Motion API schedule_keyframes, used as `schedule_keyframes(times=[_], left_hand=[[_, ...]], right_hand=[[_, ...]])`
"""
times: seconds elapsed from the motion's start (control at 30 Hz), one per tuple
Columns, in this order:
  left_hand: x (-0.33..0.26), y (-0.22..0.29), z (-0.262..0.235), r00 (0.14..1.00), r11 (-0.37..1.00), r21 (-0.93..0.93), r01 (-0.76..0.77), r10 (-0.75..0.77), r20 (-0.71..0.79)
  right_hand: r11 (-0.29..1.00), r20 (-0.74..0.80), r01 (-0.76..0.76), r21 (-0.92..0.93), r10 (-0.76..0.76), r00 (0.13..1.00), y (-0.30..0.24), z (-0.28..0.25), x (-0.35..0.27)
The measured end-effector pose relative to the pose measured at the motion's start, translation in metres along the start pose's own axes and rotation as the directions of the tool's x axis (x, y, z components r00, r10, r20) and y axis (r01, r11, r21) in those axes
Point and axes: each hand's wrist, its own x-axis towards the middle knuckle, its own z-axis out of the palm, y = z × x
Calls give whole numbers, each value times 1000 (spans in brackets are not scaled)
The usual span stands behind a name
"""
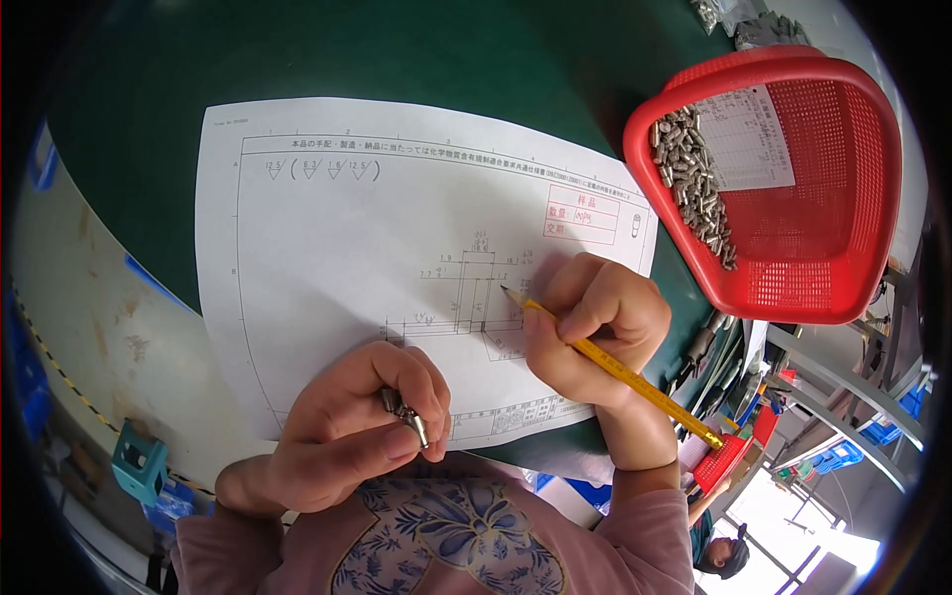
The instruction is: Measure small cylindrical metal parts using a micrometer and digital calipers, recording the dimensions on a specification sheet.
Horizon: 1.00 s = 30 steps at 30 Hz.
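Observation:
A large printed technical drawing (307, 238) lies on the green table, with a line sketch of a part and a red-ruled box on it. My right hand (600, 322) is closed around a yellow pencil (645, 385), whose tip points at the drawn part. Over the sheet's lower edge, my left hand (362, 426) pinches small shiny metal pins (409, 416) between thumb and fingers. How many pins it holds is partly hidden. Right of the drawing stands a red plastic basket (833, 288) with many similar metal pins (689, 183) and a printed slip (749, 139) inside.
The green tabletop (446, 50) stretches behind the sheet. Dark-handled tools (702, 347) lie below the basket. Bagged parts (769, 30) sit at the far right. A teal stool (141, 464) is on the floor at left; another person (722, 553) is at lower right near metal racks.

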Motion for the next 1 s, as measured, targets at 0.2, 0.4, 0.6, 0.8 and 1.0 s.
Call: schedule_keyframes(times=[0.2, 0.4, 0.6, 0.8, 1.0], left_hand=[[-1, -1, -1, 1000, 1000, -6, -2, 2, -8], [0, -1, -1, 1000, 1000, -7, -4, 4, -6], [0, 0, -2, 1000, 1000, 6, 4, -4, 1], [0, -1, -1, 1000, 1000, 0, -1, 1, -5], [-1, -1, -1, 1000, 1000, 0, -3, 3, -11]], right_hand=[[1000, -18, -7, 0, 7, 1000, -1, 1, 1], [1000, -13, -8, -12, 8, 1000, -1, 1, 0], [1000, 4, -13, 17, 12, 1000, 1, -1, -1], [1000, 17, 5, 23, -6, 1000, 2, 1, -1], [1000, 23, 16, 21, -17, 1000, 2, 1, -1]])
